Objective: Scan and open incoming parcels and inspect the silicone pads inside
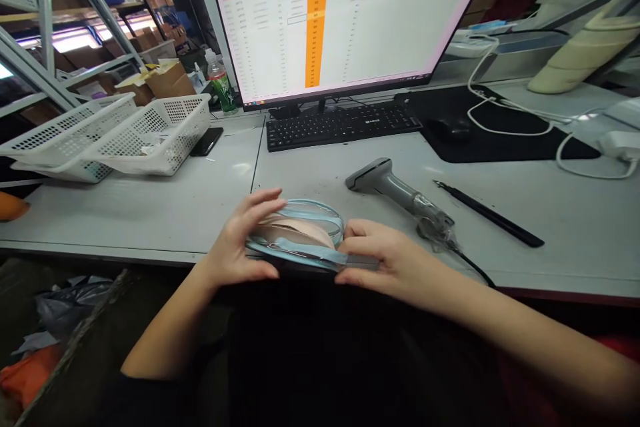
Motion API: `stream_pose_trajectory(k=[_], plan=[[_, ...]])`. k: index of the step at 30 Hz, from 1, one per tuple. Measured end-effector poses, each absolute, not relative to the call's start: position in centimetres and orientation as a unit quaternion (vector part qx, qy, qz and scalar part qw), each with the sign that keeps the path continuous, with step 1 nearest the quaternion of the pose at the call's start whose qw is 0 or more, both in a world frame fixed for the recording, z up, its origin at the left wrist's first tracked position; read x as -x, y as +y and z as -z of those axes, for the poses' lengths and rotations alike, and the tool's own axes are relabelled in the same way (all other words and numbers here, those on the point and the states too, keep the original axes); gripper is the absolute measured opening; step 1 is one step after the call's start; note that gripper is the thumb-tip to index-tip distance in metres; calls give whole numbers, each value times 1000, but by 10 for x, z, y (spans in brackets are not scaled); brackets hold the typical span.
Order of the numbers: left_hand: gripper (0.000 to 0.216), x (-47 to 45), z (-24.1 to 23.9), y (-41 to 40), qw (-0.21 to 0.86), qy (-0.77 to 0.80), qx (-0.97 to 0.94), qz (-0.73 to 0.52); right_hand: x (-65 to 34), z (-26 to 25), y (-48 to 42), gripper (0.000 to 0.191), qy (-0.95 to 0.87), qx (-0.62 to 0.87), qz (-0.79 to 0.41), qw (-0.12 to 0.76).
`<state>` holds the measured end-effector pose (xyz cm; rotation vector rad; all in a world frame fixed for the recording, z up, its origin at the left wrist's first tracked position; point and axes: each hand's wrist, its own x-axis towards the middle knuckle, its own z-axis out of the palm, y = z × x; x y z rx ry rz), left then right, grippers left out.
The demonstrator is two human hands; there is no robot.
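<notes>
Lying at the near edge of the bench (150, 207), about midway along it, the flat packet (300, 240) sits between both hands. It looks like a thin clear sleeve with a pale pink piece inside and light blue bands looped round it; what it holds I cannot tell. The left hand (240, 240) spreads its fingers over the top of the left end, thumb at the near side, so its grip is clamped on the packet. The right hand (385, 257) pinches the right end, and its grip is closed on it too. By its look the packet is light, soft and bendy, with a slick wrapper that could slide; the two ends and the long edges seem the best places to hold, not the loose blue loops. A grey scanner (395, 190) lies just beside the right hand, a black pen (487, 213) to the right of it, the keyboard (343, 123) nearer the far edge, white baskets (150, 133) at the far left
</notes>
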<state>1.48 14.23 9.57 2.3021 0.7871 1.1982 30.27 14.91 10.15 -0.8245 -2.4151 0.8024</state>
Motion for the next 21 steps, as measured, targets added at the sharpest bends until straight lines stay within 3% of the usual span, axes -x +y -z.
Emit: stream_pose_trajectory(k=[3, 6, 14, 21], plan=[[53, -26, -113, 136, 72, 266, -896, -347, -295, -101, 145, 17, -871, 304, -218, 318], [35, -32, -122, 136, 45, 253, -913, -316, -289, -105, 143, 18, -855, 299, -176, 385], [29, -43, -144, 134, 166, 314, -910, -214, -282, -102, 143, 19, -762, 294, -443, 370], [24, -40, -147, 140, 260, 298, -888, -235, -282, -102, 139, 16, -749, 288, -484, 349]])
